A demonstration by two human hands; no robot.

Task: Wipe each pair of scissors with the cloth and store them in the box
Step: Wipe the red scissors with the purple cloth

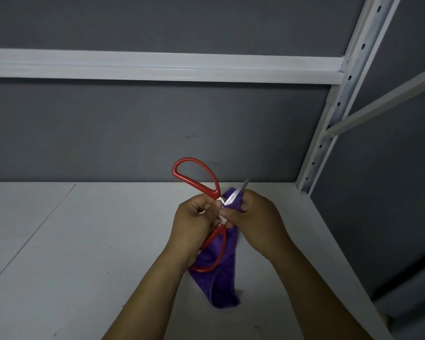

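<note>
Red-handled scissors (196, 176) are held spread open above the white shelf (84, 241). My left hand (194, 224) grips them near the pivot, one red loop sticking up and the other hanging below my palm. My right hand (258, 217) pinches a purple cloth (221, 285) around a silver blade, whose tip pokes out above my fingers. The rest of the cloth hangs down to the shelf. No box is in view.
A grey back wall rises behind the shelf. A white horizontal beam (157, 66) crosses above, and a white perforated upright (339, 104) with a diagonal brace stands at the right. The shelf's right edge drops off near the upright.
</note>
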